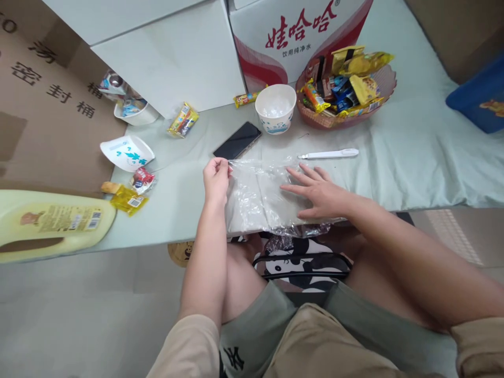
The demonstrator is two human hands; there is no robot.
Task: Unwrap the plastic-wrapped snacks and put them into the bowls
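A sheet of clear, crinkled plastic film (255,197) lies at the table's front edge, part of it drooping over. My left hand (216,181) pinches the film at its upper left corner. Spread flat on the film's right side, my right hand (315,191) has its fingers apart and grips nothing. Just beyond the film rests a white utility knife (328,154), near my right fingertips. A dark phone (238,140) lies behind my left hand. Whether the film is a single sheet or a bag, I cannot tell.
Behind stand a paper cup (276,123) and a pink basket (334,122) of wrapped snacks. Snack packets (183,119), a tilted paper cup (128,153) and a yellow jug (59,223) are at left. A white-and-red carton (260,58) borders the back.
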